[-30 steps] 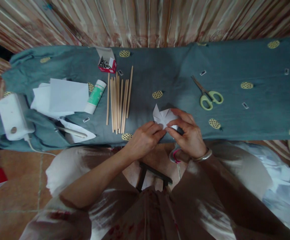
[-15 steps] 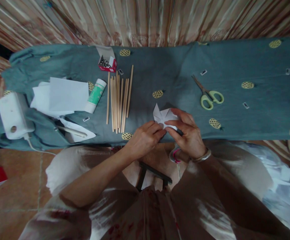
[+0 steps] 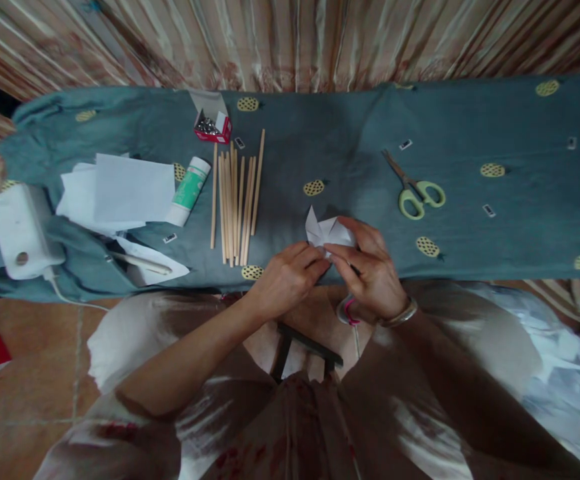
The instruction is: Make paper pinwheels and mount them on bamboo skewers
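Observation:
A white paper pinwheel [image 3: 326, 231], its blades folded toward the middle, is held at the front edge of the cloth-covered table. My left hand [image 3: 290, 275] pinches its lower left side, fingers closed. From the right, my right hand [image 3: 370, 270] grips it too, with the index finger pressed near the centre and other fingers behind the right blade. Fingers cover the lower part of the paper. To the left lie several thin wooden sticks [image 3: 235, 207]. Scissors [image 3: 415, 190] with light green handles rest to the right.
A small red-and-white box [image 3: 213, 127] of metal pins or clips stands open at the back. A green-and-white glue stick [image 3: 189, 191] lies beside white paper sheets [image 3: 133, 190]. Farther left are a white corded device [image 3: 25, 230] and a pen [image 3: 143, 262] on a paper scrap.
My right index finger has shifted left and inward over the pinwheel's centre, and the right thumb has moved with it. My left hand keeps its pinch. The whole view has shifted slightly.

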`<state>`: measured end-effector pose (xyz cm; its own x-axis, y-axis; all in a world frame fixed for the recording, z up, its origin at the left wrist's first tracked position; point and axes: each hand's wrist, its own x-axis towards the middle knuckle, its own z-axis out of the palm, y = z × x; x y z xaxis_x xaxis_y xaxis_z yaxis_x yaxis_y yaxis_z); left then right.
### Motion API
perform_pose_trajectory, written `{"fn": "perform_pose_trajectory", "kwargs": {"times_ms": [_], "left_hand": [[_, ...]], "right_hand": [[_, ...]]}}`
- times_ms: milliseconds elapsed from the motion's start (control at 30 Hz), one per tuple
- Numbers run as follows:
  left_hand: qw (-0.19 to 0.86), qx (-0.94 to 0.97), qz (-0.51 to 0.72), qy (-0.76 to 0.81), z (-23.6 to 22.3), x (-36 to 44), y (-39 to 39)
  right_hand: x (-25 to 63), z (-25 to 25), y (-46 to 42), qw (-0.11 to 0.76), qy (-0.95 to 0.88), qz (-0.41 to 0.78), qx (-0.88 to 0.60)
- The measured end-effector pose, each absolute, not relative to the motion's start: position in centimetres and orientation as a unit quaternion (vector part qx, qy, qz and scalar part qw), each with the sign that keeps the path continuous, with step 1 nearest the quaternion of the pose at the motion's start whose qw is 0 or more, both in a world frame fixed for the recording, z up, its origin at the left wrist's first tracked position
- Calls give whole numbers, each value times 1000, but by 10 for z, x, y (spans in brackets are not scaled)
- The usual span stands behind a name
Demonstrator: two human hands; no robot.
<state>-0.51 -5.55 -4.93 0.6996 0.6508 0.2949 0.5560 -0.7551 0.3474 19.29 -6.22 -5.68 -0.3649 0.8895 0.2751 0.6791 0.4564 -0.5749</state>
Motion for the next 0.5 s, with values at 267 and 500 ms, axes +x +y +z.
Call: {"fn": "perform_pose_trajectory", "kwargs": {"times_ms": [267,500], "left_hand": [[123,904,231,338,-47,-4,-55],[94,909,221,341,-47,-3,-53]], "right_hand": [[190,-62,-69,294,-789,198,-501],[188,-58,-69,280,-798,191,-499]]}}
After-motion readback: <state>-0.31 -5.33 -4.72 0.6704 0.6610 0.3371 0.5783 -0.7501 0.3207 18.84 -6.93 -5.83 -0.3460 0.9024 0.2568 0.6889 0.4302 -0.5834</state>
